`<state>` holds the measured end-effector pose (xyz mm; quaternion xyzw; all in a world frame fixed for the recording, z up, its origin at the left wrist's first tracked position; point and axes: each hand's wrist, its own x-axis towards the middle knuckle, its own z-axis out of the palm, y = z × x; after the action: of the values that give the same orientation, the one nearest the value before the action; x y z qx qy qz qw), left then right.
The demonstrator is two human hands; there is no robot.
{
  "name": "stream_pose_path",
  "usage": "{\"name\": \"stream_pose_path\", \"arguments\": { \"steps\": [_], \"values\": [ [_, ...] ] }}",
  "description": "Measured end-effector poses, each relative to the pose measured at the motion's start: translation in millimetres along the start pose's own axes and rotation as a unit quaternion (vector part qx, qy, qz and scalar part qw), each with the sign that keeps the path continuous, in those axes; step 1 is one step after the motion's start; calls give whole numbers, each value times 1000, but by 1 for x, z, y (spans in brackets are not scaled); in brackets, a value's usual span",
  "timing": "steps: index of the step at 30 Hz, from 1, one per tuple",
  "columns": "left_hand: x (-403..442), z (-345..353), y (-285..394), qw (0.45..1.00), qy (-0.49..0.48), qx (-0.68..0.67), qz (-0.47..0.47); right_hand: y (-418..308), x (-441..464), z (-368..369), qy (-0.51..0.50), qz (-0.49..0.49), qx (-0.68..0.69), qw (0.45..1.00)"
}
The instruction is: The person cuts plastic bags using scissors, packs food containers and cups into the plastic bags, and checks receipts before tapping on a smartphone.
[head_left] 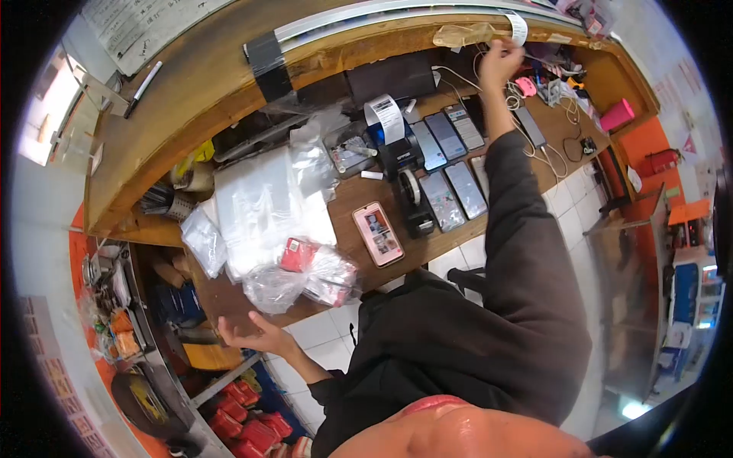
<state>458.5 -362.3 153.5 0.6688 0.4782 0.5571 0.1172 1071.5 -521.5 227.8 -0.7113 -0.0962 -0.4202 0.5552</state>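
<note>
My right hand [502,62] is stretched up to the front edge of the raised ledge. Its fingers are curled at the lower end of a white printed paper label [518,29], which bends over that edge; the exact grip is partly hidden. My left hand [256,334] hovers beside the desk's near left side, fingers spread, holding nothing. Closest to it lies a clear plastic bag [276,290] with red-and-white packets inside. Another printed label [388,118] curls out of a blue and black label printer [395,149]. Nearby on the desk is a black tape dispenser [414,202].
Several phones [447,136] lie in rows right of the printer. A pink phone [378,233] with a lit screen rests on the brown desk [347,200]. Clear plastic bags [256,198] cover the left side. Loose white cables [551,162] trail at right, near a pink cup [617,114].
</note>
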Motion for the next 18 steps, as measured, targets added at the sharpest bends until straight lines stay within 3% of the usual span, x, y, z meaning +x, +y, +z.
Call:
{"name": "stream_pose_path", "arguments": {
  "steps": [2, 4, 6, 7, 8, 10, 12, 13, 14, 15, 16, 18],
  "values": [
    [-5, -1, 19, 1000, 5, -7, 4, 51, 53, -7, 20, -65, -146, 987],
    [-13, 15, 49, 1000, 1, -10, -1, 66, 87, -13, -58, -60, -189, 978],
    [-24, 38, 73, 989, -26, -142, 22, 67, 100, -22, -123, -45, 42, 990],
    [-30, 47, 86, 992, -53, -109, 36, 65, 99, -27, -161, 20, 156, 974],
    [-35, 55, 100, 992, -81, -76, 51, 63, 90, -33, -168, 25, 157, 973],
    [-50, 79, 123, 980, -143, -141, 18, 46, 67, -46, -223, 51, 259, 938],
    [-58, 98, 144, 942, -280, -182, 38, -29, 1, -87, -240, 37, 257, 935],
    [-61, 109, 171, 917, -316, -244, 3, -42, -42, -102, -227, 60, 276, 932],
    [-67, 121, 200, 885, -349, -305, -32, -35, -88, -124, -265, 18, 223, 938],
    [-79, 134, 211, 858, -383, -337, -63, -65, -123, -155, -341, 56, 213, 914],
    [-91, 144, 217, 827, -414, -367, -93, -83, -154, -180, -408, 165, 205, 874],
    [-111, 153, 219, 770, -475, -357, -232, -100, -188, -207, -496, 241, 273, 788]
  ]
}}
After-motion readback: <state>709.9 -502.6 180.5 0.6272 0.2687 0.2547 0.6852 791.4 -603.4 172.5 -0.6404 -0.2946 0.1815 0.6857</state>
